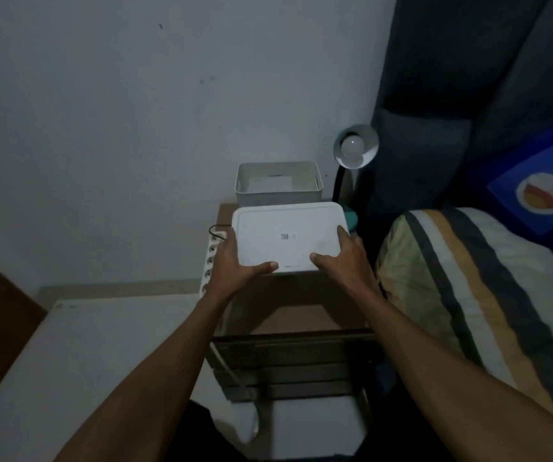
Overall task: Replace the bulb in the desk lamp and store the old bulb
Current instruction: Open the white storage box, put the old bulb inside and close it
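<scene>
A white rectangular lid [288,228] is held flat above the bedside table between both hands. My left hand [235,265] grips its left front corner, and my right hand [341,258] grips its right front corner. Behind the lid stands the white storage box [245,188], uncovered, against the wall; something pale lies inside it. To the box's right is the desk lamp [356,145], with a teal shade tilted toward me and a round white bulb [351,148] screwed in, unlit. Its teal base [351,218] is partly hidden by the lid.
The brown bedside table [301,318] has slatted shelves below. A white power strip [212,258] with a black cable hangs at its left edge. A bed with striped bedding [468,295], a blue cartoon pillow [541,188] and a dark headboard fills the right. A white surface lies low left.
</scene>
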The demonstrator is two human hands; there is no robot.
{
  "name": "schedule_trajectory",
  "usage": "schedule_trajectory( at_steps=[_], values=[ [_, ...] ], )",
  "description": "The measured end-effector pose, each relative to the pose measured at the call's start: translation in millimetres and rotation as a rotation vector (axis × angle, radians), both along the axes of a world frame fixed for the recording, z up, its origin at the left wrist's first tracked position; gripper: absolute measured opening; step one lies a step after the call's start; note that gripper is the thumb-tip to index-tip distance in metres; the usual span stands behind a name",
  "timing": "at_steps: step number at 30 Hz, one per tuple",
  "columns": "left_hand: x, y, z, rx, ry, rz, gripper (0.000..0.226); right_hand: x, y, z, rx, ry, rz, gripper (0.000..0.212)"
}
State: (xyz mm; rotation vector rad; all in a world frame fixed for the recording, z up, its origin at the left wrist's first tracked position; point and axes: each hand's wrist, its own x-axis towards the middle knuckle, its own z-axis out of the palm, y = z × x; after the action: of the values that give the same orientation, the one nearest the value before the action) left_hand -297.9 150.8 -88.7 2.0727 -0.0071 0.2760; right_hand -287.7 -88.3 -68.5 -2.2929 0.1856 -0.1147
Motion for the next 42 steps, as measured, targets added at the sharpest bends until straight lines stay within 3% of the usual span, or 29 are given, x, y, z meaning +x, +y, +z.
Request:
schedule_trajectory(
  at_steps=[9,12,15,18,21,26,31,36,42],
  values=[
    [-50,-9,-65,0.077,0.254,0.017,0.112,-47,-7,-69,-0.001,0.199,0.002,0.095],
    [-48,-8,-75,0.119,0.337,0.025,0.109,-45,-6,-84,-0.155,0.289,0.039,0.098],
    [-42,-9,-80,0.217,0.415,0.057,0.122,-37,-4,-95,-0.251,0.354,0.064,0.098],
    [-32,-10,-83,0.301,0.462,0.076,0.138,-29,-2,-102,-0.251,0.383,0.055,0.098],
    [-28,-14,-80,0.391,0.503,0.07,0.131,-24,-1,-102,-0.272,0.394,0.052,0.096],
    [-24,-18,-88,0.491,0.564,0.074,0.137,-22,-1,-104,-0.326,0.404,0.069,0.097],
    [-21,-18,-87,0.471,0.566,0.086,0.129,-18,-2,-101,-0.369,0.406,0.075,0.09],
    [-5,-24,-75,0.307,0.338,0.207,0.089,7,-4,-94,-0.286,0.278,-0.033,0.071],
    [63,-15,-39,0.208,0.221,0.247,0.1,64,-2,-80,-0.188,0.137,-0.078,0.055]
  ],
)
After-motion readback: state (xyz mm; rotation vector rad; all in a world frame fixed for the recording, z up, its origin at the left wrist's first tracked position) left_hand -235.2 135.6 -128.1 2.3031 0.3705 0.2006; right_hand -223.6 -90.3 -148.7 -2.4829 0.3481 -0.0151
